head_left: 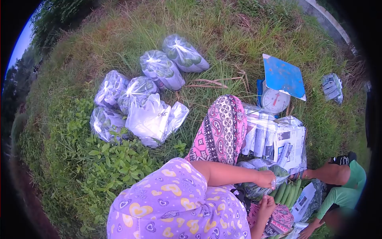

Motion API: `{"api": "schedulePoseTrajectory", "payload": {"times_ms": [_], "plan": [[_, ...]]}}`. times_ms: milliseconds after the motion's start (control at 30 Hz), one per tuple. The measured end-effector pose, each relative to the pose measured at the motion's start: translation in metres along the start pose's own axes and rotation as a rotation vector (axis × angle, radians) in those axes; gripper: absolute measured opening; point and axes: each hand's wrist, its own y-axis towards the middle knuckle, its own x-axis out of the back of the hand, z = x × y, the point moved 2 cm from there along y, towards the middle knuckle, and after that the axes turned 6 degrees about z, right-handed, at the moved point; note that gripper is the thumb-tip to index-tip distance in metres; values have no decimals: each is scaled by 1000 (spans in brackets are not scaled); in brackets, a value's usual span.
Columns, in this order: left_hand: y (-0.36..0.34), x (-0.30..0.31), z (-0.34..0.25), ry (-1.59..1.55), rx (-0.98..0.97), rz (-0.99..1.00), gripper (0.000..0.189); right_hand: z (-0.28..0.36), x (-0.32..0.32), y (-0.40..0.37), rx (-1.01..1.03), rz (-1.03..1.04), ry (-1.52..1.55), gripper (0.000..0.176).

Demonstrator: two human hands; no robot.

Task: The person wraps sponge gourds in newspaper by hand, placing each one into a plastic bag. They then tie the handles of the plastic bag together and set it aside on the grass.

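My left hand (265, 179) is closed, gripping the gathered plastic of a clear plastic bag (251, 191) with green contents. Just below it in the picture, my right hand (266, 205) has its fingers pinched together near the bag; what they hold, if anything, I cannot make out. Beside both hands lie long green cucumber-like vegetables (287, 194). Past the left hand, bundles of folded newspaper (289, 145) sit in clear plastic. My knee, in pink patterned cloth (221, 127), is close to them.
Several filled plastic bags (162, 69) stand on the grass, with a white bag (149, 121) marked in writing. A dial scale (275, 100) has a blue tray (283, 76). Another newspaper bundle (332, 87) lies farther off. Another person in a green sleeve (338, 199) reaches in at right.
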Motion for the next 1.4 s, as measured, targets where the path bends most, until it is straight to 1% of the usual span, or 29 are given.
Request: {"api": "schedulePoseTrajectory", "payload": {"times_ms": [33,67,133,167,200,233,267,333,367,400,467,533,600,667,700,733,800,933,1000,1033,1133,1167,1233,1367,1400], "plan": [[1,0,-1,110,-42,-2,18,7,13,3,-59,109,-181,20],[2,0,-1,220,-82,-4,17,4,27,14,-57,61,-118,18],[1,13,-11,347,-155,-28,8,1,48,35,-52,-30,8,14],[0,18,-16,412,-187,-42,4,3,49,44,31,-20,-73,10],[-2,18,-17,410,-196,-65,5,14,45,54,112,-7,-152,7],[-3,17,-17,407,-204,-89,6,22,40,62,193,6,-230,7],[-3,17,-18,405,-214,-111,8,23,34,69,205,75,-268,10],[-4,19,-20,423,-153,-192,9,25,20,79,228,209,-346,18],[-5,18,-20,426,-123,-228,9,28,21,81,174,213,-368,19],[-5,17,-19,469,-109,-217,9,25,21,86,198,220,-368,16],[-4,16,-17,533,-102,-169,8,7,28,92,223,205,-371,11],[-8,23,-28,460,-21,-123,7,9,24,91,239,116,-418,10],[-9,26,-29,514,-33,-154,3,4,26,92,202,69,-450,10],[-12,30,-33,513,2,-124,5,1,23,92,144,49,-379,9],[-14,33,-38,529,4,-139,6,5,22,90,160,38,-386,9],[-16,34,-43,546,11,-157,7,9,20,88,177,32,-394,9],[-14,36,-46,598,9,-155,8,23,20,85,140,37,-442,10],[-7,35,-45,687,56,-167,15,19,24,86,112,66,-375,10],[-6,32,-40,709,-11,-171,15,18,26,88,99,83,-341,11],[-4,29,-35,722,-27,-173,15,4,30,95,35,137,-276,13],[1,30,-37,769,-132,-205,10,4,33,101,-74,196,-48,15],[0,29,-38,782,-160,-202,10,7,34,101,-64,208,-67,18],[-2,29,-38,813,-213,-179,7,13,33,102,-46,298,-106,18],[-5,28,-35,782,-226,-159,9,-5,39,114,40,497,-214,20],[-7,28,-33,749,-215,-155,9,-3,40,113,16,510,-205,20]]}}
